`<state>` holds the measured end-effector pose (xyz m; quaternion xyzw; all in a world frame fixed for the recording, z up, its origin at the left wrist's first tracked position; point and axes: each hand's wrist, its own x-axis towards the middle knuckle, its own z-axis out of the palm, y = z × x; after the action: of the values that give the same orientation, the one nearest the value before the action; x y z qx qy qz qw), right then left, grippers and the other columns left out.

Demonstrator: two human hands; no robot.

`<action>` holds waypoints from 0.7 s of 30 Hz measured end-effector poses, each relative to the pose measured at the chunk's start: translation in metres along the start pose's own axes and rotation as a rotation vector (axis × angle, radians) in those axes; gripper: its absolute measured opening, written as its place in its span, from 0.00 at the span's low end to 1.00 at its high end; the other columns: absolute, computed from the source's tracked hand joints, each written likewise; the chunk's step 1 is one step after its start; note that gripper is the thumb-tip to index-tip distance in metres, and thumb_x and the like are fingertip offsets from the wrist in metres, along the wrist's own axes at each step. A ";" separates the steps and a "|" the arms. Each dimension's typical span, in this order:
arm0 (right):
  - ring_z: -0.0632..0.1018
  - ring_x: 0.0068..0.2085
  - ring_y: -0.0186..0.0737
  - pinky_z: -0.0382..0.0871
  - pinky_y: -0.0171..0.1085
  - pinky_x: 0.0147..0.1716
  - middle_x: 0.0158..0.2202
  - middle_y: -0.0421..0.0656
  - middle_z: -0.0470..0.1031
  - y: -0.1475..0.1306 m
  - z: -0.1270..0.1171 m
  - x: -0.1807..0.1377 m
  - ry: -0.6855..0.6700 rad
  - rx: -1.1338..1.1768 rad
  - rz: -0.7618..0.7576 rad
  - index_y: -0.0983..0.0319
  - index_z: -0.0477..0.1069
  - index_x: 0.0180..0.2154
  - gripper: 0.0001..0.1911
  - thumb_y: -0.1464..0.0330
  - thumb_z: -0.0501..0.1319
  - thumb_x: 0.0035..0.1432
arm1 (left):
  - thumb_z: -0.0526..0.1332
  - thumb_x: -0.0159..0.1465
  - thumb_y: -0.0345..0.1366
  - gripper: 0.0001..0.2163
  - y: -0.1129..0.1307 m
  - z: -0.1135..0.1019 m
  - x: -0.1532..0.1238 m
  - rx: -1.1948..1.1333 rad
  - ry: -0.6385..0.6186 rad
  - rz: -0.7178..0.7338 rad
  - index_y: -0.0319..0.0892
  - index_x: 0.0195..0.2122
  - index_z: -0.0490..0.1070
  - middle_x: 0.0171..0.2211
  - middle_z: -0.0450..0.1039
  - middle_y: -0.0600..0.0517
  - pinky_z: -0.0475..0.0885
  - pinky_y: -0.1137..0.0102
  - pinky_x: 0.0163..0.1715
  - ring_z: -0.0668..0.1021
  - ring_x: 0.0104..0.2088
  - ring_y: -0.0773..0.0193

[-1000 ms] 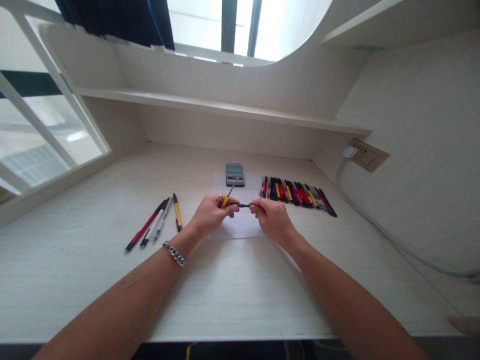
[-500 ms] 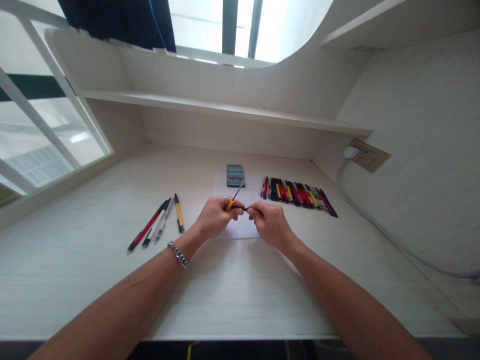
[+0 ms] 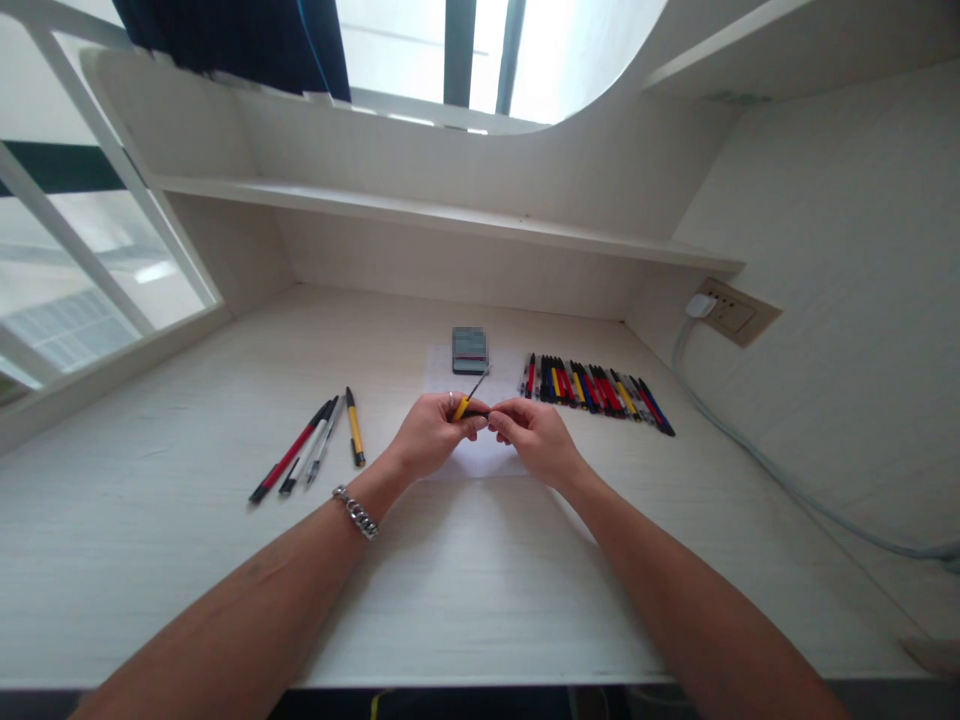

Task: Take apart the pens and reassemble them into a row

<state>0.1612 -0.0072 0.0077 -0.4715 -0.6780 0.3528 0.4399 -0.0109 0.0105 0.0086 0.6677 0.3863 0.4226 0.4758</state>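
Note:
My left hand (image 3: 429, 436) is closed around a yellow pen part (image 3: 463, 406) with a thin refill sticking up from it toward the back. My right hand (image 3: 534, 438) pinches a small black pen piece against it; the piece is almost hidden between the fingertips. Both hands hover over a white sheet of paper (image 3: 480, 458) in the middle of the desk (image 3: 187, 560). A chain bracelet (image 3: 354, 511) is on my left wrist.
A row of several pens (image 3: 596, 390) in red, blue, black and yellow lies right of the hands. A few pens (image 3: 311, 448) lie to the left. A phone (image 3: 469, 350) sits behind the paper. A wall socket (image 3: 731, 309) with a cable (image 3: 787, 480) is on the right.
My hands have come closer together. The black piece, clearly seen between them a second ago, is now mostly covered by the fingertips.

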 end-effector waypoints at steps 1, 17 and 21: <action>0.72 0.25 0.33 0.65 0.32 0.26 0.24 0.42 0.74 0.002 0.000 0.002 0.015 0.035 0.009 0.64 0.75 0.31 0.10 0.63 0.60 0.54 | 0.64 0.54 0.36 0.11 0.000 -0.001 0.000 0.023 -0.009 0.000 0.36 0.37 0.76 0.23 0.72 0.53 0.67 0.73 0.28 0.73 0.25 0.68; 0.75 0.27 0.34 0.70 0.36 0.29 0.27 0.43 0.77 0.016 -0.033 0.014 0.280 0.308 0.092 0.63 0.76 0.34 0.15 0.62 0.68 0.43 | 0.55 0.64 0.39 0.16 0.003 -0.028 -0.002 0.673 0.012 0.176 0.39 0.49 0.73 0.33 0.77 0.48 0.67 0.72 0.31 0.75 0.30 0.64; 0.74 0.27 0.35 0.70 0.36 0.28 0.26 0.43 0.76 0.015 -0.032 0.014 0.261 0.268 0.061 0.62 0.77 0.34 0.14 0.62 0.68 0.44 | 0.55 0.64 0.38 0.15 0.002 -0.028 -0.002 0.679 0.016 0.200 0.41 0.49 0.73 0.37 0.78 0.47 0.68 0.70 0.36 0.76 0.35 0.63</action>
<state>0.1936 0.0124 0.0092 -0.4708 -0.5477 0.3890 0.5719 -0.0374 0.0171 0.0153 0.8191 0.4413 0.3195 0.1798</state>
